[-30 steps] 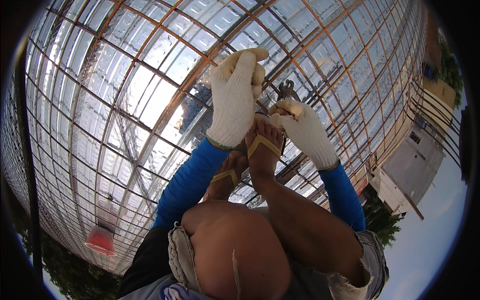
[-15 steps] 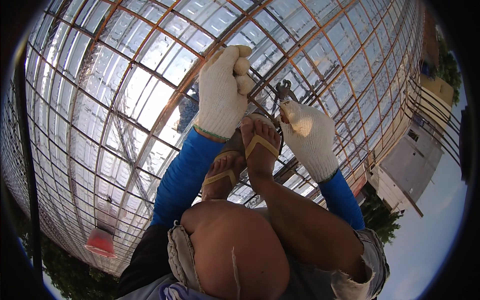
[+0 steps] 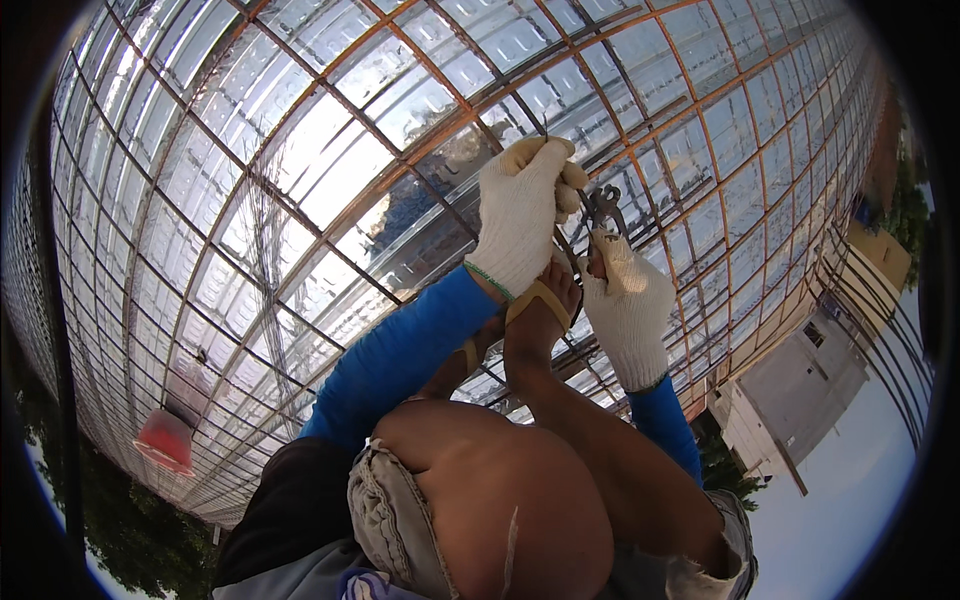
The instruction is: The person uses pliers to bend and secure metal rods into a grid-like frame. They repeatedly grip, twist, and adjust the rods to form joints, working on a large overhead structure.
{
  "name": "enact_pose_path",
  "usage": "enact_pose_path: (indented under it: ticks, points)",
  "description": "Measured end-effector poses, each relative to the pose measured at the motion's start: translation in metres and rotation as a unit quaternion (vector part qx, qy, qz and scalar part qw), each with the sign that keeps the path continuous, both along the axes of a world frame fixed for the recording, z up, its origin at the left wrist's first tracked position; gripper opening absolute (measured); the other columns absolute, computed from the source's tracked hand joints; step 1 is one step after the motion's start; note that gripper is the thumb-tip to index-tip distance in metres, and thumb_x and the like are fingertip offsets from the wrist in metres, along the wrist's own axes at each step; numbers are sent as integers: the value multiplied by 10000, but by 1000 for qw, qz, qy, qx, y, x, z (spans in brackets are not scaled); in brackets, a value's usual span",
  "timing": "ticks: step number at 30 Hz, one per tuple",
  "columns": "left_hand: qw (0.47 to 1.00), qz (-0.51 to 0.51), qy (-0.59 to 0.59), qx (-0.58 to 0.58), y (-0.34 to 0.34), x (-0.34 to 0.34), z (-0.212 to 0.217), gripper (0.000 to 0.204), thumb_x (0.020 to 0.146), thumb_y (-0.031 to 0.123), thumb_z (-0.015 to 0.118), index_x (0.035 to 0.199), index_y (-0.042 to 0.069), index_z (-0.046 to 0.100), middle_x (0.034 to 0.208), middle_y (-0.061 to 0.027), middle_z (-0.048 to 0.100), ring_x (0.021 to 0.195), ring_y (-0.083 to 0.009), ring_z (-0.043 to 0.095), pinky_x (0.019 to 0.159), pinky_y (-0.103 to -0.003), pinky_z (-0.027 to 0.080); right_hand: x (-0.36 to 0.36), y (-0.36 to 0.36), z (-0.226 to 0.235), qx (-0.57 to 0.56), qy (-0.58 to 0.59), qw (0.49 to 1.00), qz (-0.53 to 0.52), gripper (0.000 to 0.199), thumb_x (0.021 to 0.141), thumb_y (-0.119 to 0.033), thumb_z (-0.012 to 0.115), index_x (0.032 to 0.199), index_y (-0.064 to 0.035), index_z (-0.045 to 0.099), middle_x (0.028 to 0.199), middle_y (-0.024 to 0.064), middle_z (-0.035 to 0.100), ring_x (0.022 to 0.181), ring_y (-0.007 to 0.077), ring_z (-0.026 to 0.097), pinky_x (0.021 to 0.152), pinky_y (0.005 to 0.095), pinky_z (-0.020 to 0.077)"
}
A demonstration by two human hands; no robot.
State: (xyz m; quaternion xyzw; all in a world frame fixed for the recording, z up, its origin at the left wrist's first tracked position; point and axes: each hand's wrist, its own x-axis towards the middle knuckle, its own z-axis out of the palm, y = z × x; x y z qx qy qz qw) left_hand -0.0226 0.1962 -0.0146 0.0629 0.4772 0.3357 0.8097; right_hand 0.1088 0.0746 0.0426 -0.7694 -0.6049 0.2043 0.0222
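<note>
My left hand (image 3: pixel 522 215), in a white knitted glove, is raised over the rusty rebar mesh (image 3: pixel 440 130) with its fingers curled together. Whatever lies between those fingertips is too small and hidden to make out. Close on its right, my gloved right hand (image 3: pixel 630 300) is closed round a pair of dark metal pincers (image 3: pixel 605 207). The pincers' head points up and away from me, just beside the left fingers. Both hands are above my sandalled foot (image 3: pixel 545 305), which partly covers the bars under them.
Shiny ribbed metal decking (image 3: pixel 300 140) lies beneath the mesh. A bundle of thin wires (image 3: pixel 265 270) rests on the bars at left, with a red object (image 3: pixel 165 442) farther out. Bent bars (image 3: pixel 880 350) stick out at right, near a grey building (image 3: pixel 795 395).
My left hand has moved right, its fingers now close beside the pincers. The right hand keeps its hold on the pincers. The whole view has shifted somewhat.
</note>
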Motion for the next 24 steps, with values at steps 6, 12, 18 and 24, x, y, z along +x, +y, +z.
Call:
enact_pose_path:
  ticks: [6,12,18,24]
  points:
    - [991,-7,120,56,6,-9,12,282,1055,209,636,1121,-45,740,756,-61,697,522,-65,556,475,-219,428,-17,7,-5,40,53,998,8,318,933,-221,813,1202,-80,718,836,132,732,685,289,729,597,379,577]
    - [986,28,148,70,5,-22,-8,280,1064,220,610,1070,-34,729,742,-80,719,529,-78,584,475,-221,440,-7,35,13,-205,438,818,-311,240,937,-90,687,1139,34,727,791,22,679,591,71,543,539,236,445]
    - [989,31,138,48,-2,-37,-9,270,1064,237,614,1033,-9,720,806,-97,778,521,-82,604,464,-223,443,10,57,25,-292,467,789,-272,308,957,-128,737,1211,46,740,872,44,735,672,71,647,596,226,525]
    - [934,-177,258,174,14,-60,-15,279,1050,281,651,1055,19,747,813,-98,784,575,-125,673,524,-256,517,15,49,-1,-132,272,947,-106,271,935,-96,722,1176,18,772,839,57,719,635,84,619,572,269,504]
